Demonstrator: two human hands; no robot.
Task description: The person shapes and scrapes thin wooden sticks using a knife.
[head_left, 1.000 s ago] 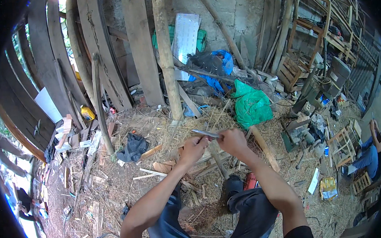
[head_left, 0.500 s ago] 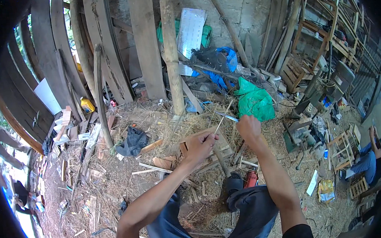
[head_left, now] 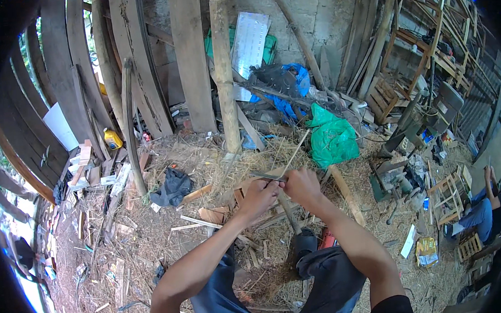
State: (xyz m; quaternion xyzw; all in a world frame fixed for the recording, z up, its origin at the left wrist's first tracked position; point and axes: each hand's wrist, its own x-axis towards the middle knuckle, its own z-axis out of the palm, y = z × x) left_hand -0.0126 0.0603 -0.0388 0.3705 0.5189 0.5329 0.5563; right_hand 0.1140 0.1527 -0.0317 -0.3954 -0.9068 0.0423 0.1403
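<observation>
My left hand (head_left: 261, 195) is closed on a thin pale wooden stick (head_left: 295, 151) that slants up and to the right. My right hand (head_left: 303, 188) grips a knife, its metal blade (head_left: 264, 175) pointing left across the lower part of the stick, just over the left fingers; the two hands are almost touching. Below them a short wooden pole (head_left: 292, 219) runs down toward my dark shoe (head_left: 304, 248), between my legs.
A wooden post (head_left: 224, 90) stands ahead, with a green plastic bag (head_left: 332, 141) beside it. A black plastic bag (head_left: 174, 187) and wood scraps lie on the straw floor. At right are a metal machine (head_left: 388, 180) and a seated person (head_left: 483, 218). A yellow jug (head_left: 112, 138) sits at left.
Half a second ago my hands were apart, with the knife raised to the right; now my right hand has come back down-left, laying the blade across the stick at my left fingers.
</observation>
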